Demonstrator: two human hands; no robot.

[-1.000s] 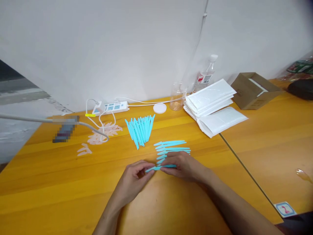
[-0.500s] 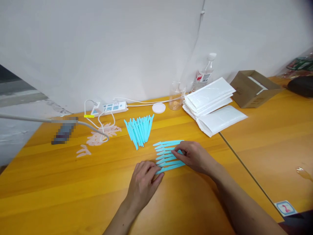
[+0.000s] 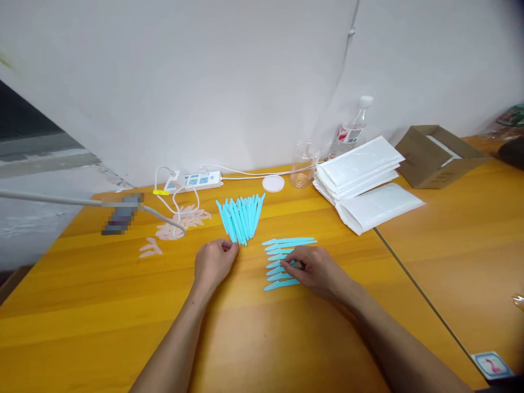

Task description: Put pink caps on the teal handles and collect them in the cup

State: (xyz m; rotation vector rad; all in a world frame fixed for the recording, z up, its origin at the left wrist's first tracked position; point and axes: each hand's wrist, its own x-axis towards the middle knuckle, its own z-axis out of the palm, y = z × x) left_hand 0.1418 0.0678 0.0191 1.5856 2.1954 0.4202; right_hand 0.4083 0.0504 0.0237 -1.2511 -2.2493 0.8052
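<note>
Several turquoise eyebrow razors (image 3: pixel 282 284) lie side by side in a row on the wooden table, their wider ends pointing left. My right hand (image 3: pixel 313 270) is over this row with thumb and fingers pinched together, hiding several handles. Whatever is between those fingertips is hidden. Further left and back is a fanned pile of more turquoise eyebrow razors (image 3: pixel 241 215). At the pile's near end, my left hand (image 3: pixel 215 262) has its fingers curled closed, the tips by the lowest razor; I cannot see what they hold.
Pale pink translucent pieces (image 3: pixel 184 222) lie left of the pile, under a white cable. Along the wall are a power strip (image 3: pixel 200 181), a round lid (image 3: pixel 273 183), a clear jar (image 3: pixel 303 166) and a bottle (image 3: pixel 350 134). White padded envelopes (image 3: pixel 362 166) and a cardboard box (image 3: pixel 434 164) stand at right.
My left hand has moved from the near-left end of the row up and left to the pile's near end. My right hand stays over the row. The view has shifted slightly.
</note>
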